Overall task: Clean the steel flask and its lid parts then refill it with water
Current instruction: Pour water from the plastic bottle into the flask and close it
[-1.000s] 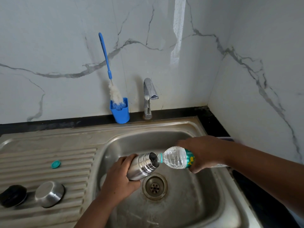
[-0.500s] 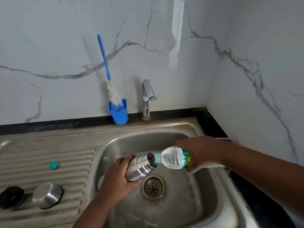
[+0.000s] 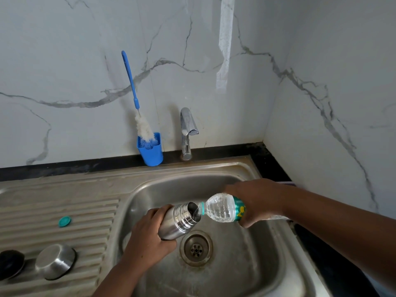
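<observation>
Taking the sink as the landmark and reading from its left: on the ribbed drainboard left of the basin a black lid part and a steel cup lid are set side by side near the front edge, and a small teal bottle cap is laid further back, apart from both. Behind the sink's back rim a bottle brush is stood in a blue holder, with the tap just to the right of it. Over the basin, just left of the drain, the steel flask is gripped round its lower body by the left hand, fingers wrapped closed on it, and is held tilted with its open mouth turned up and rightward. A plastic water bottle is clasped round its labelled middle by the right hand, and its neck is laid against the flask's mouth. Compared with a second ago, little is altered: the flask and bottle are kept mouth to mouth at much the same tilt, only shifted slightly in the view, so pouring is judged to be under way. Whether this water is meant as a rinse or as the final refill cannot be told; the lid parts are not yet fitted.
</observation>
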Demonstrator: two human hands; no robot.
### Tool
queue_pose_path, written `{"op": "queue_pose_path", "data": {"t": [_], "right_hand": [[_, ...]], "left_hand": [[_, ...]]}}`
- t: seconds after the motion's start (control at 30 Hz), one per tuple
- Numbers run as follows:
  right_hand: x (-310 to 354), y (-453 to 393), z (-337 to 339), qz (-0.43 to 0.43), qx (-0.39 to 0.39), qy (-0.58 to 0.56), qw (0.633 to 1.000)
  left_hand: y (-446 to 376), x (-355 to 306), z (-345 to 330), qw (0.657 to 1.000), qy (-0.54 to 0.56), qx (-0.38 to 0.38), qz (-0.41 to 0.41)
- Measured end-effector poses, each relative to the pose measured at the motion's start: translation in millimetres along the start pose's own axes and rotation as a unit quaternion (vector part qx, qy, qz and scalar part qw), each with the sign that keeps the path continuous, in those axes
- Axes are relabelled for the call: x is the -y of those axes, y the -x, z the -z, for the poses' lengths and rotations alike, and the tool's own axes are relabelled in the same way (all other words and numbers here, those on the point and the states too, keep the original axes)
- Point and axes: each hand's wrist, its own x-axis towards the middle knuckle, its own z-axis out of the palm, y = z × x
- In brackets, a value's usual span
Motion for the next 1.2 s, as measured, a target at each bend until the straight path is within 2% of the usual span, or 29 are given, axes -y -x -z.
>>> {"op": "queue_pose_path", "data": {"t": [1.2], "right_hand": [[2.3,2.7,2.9,-0.005,0.004,0.018,1.000]], "left_hand": [[0.7,0.4,1.7,1.000,-0.006,0.014,0.002]]}}
